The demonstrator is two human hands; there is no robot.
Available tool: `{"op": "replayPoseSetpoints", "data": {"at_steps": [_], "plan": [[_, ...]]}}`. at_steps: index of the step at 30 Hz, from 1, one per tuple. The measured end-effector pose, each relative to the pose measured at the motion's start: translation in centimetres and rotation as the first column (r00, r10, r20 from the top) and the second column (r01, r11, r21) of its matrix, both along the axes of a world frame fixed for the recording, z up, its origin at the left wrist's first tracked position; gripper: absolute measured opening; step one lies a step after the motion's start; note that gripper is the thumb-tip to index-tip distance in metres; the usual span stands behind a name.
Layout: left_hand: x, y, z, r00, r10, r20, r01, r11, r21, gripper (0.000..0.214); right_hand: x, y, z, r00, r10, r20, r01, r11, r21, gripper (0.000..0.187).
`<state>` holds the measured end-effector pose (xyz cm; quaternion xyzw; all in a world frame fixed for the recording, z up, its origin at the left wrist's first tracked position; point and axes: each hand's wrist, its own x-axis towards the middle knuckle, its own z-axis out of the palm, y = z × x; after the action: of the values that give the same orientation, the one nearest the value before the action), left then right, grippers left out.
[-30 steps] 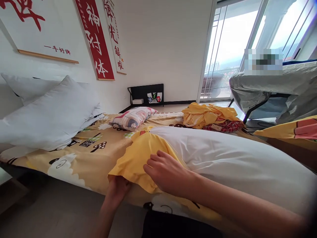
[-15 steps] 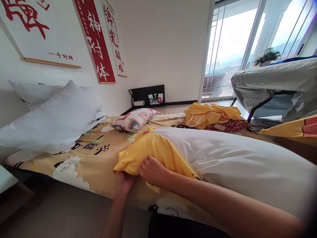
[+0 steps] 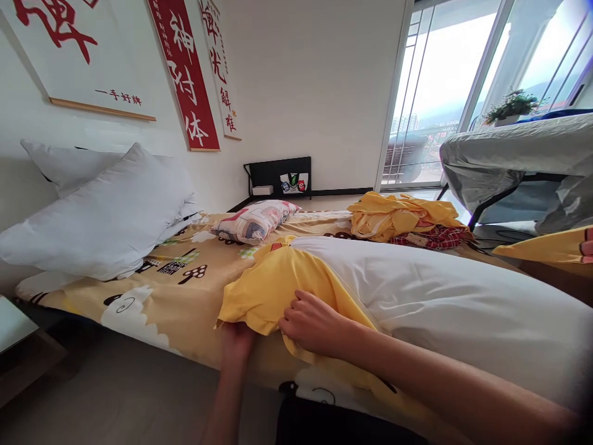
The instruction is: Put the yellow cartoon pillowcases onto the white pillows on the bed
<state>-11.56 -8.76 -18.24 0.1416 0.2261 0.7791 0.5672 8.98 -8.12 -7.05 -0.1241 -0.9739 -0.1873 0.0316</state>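
Chinese lettering marks three wall hangings: a white scroll [image 3: 76,77] reads "一手好牌" in small red characters below a larger, cropped one; a red banner [image 3: 188,80] shows "神附体" in white; a narrow white scroll [image 3: 221,71] bears "光解难" in red. Dark print [image 3: 169,267] on the bedsheet [image 3: 189,309] is illegible.

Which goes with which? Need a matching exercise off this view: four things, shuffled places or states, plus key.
Things
1. left hand
2. right hand
3. patchwork pillow
4. potted plant

Places or states
A. lying on the patterned sheet
B. partly hidden under the edge of the yellow cloth
C. in front of the glass door
D. fingers curled against the outside of the yellow cloth

Pairs: 1-B, 2-D, 3-A, 4-C
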Motion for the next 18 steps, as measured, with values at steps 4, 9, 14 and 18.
{"op": "replayPoseSetpoints", "data": {"at_steps": [4, 9, 14, 18], "plan": [[0.3, -0.5, -0.7, 0.998, -0.030, 0.050, 0.032, 0.999, -0.032, 0.043, -0.1, -0.2, 0.9, 0.998, -0.020, 0.062, 0.025, 0.997, -0.071, 0.017], [1.6, -0.8, -1.0, 0.986, -0.163, -0.035, 0.158, 0.982, -0.100, 0.036, -2.2, 0.1, 3.9, 0.986, -0.149, 0.074, 0.161, 0.965, -0.205, 0.048], [2.1, -1.4, -0.3, 0.982, 0.021, -0.186, -0.032, 0.998, -0.059, 0.032, -5.1, 1.8, 3.4, 0.978, -0.124, -0.171, 0.119, 0.992, -0.040, 0.029], [0.9, -1.6, 0.6, 0.922, 0.258, -0.290, -0.277, 0.960, -0.027, 0.041, -6.0, 2.6, 1.3, 0.981, -0.115, -0.153, 0.112, 0.993, -0.029, 0.044]]}}
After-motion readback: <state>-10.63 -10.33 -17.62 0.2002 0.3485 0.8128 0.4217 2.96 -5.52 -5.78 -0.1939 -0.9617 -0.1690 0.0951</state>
